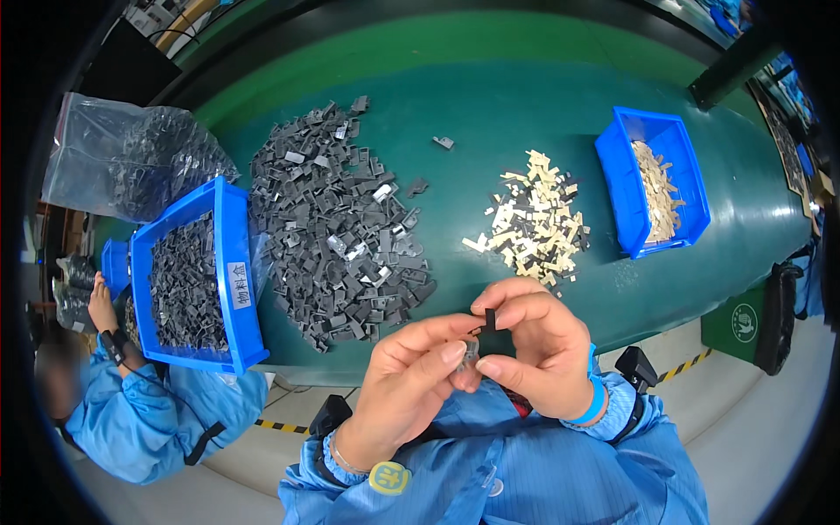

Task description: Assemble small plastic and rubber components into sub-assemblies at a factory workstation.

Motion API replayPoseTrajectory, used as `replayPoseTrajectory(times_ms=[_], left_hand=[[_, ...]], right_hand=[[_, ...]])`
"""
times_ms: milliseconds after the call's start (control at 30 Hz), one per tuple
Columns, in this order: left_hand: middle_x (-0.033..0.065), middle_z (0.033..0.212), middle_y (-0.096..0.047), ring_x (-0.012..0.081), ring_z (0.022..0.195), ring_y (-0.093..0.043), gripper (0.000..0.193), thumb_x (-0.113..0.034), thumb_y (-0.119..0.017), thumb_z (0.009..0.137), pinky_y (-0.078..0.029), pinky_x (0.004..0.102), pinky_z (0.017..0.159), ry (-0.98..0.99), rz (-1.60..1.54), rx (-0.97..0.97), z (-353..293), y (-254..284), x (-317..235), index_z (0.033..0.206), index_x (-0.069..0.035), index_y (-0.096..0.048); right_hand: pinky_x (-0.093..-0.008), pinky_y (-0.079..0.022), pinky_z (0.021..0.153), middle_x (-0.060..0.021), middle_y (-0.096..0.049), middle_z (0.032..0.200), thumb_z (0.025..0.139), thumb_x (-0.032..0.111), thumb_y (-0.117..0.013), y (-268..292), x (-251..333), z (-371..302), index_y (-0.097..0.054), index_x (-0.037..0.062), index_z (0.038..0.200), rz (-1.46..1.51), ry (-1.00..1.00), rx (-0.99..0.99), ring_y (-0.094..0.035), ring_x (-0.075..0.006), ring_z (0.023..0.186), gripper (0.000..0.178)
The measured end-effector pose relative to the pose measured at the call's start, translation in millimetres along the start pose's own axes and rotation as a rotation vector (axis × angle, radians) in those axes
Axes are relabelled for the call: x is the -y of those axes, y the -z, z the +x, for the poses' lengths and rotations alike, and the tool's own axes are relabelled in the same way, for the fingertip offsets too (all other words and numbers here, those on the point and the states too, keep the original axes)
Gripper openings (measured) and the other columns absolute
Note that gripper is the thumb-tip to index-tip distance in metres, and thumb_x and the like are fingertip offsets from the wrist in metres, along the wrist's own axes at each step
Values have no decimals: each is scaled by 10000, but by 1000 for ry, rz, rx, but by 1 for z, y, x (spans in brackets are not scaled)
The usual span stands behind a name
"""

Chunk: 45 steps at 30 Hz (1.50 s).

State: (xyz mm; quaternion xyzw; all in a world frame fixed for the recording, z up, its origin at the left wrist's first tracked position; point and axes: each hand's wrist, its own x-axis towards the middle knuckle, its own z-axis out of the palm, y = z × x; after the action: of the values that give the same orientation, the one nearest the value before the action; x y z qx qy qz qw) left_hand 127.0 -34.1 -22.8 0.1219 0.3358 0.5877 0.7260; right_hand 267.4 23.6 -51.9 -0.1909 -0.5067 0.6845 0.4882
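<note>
Close together at the table's near edge, both my hands are working on small parts. My left hand (395, 389) pinches a small grey plastic part (470, 353) between thumb and fingers. In my right hand (553, 354), the fingertips grip a short black strip (490, 319) just above the grey part. Whether the two pieces touch is hard to make out. Beyond my left hand spreads a large heap of dark grey plastic parts (337, 236). A smaller heap of cream and black strips (542, 219) lies beyond my right hand.
On the left stands a blue bin (248, 306) of dark parts, with a clear plastic bag (87, 166) of parts behind it. Another blue bin (623, 188) at the right holds cream strips. Two loose grey parts lie by the large heap. A co-worker's sleeve (131, 429) shows at far left.
</note>
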Motion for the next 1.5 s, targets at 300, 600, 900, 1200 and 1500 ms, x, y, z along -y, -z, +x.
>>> replayPoseTrajectory(times_ms=[300, 600, 900, 1200, 1500], left_hand=[[91, 907, -582, 130, 763, -553, 238, -23, -539, 845, -470, 267, 683, -28, 4, 28, -4, 7, 11, 1079, 20, -538], [163, 945, -621, 176, 785, -614, 179, 41, -595, 781, -511, 270, 728, -132, 242, 24, -2, 15, 8, 957, 65, -614], [158, 907, -622, 194, 791, -630, 194, 67, -589, 774, -523, 268, 700, -204, 293, -95, -4, 9, 2, 967, 71, -607], [171, 962, -596, 187, 790, -628, 213, 93, -576, 768, -511, 238, 674, -441, 629, -99, -4, 8, 10, 979, 75, -603], [177, 910, -602, 210, 750, -623, 179, 80, -589, 750, -522, 282, 685, -397, 598, -171, -5, 4, 10, 927, 77, -616]], right_hand=[[-275, -429, 769, -122, -537, 969, 697, 6, -701, 6, -9, -5, -525, -29, 1020, -86, 73, 22, -536, -178, 882, 369], [-256, -457, 612, -81, -580, 830, 680, 15, -714, 8, -2, -2, -534, -6, 1023, -246, 117, 30, -558, -142, 692, 388], [-273, -457, 736, -117, -547, 959, 745, -31, -638, 4, 6, -2, -557, -30, 935, 33, -41, -28, -546, -144, 836, 207], [-264, -432, 784, -115, -518, 993, 811, -58, -548, 0, 1, -4, -540, -40, 879, 175, -204, -60, -511, -122, 888, 70], [-256, -432, 768, -109, -527, 969, 792, -84, -555, 0, 1, -5, -540, -39, 863, 120, -204, -71, -510, -113, 878, 86]])
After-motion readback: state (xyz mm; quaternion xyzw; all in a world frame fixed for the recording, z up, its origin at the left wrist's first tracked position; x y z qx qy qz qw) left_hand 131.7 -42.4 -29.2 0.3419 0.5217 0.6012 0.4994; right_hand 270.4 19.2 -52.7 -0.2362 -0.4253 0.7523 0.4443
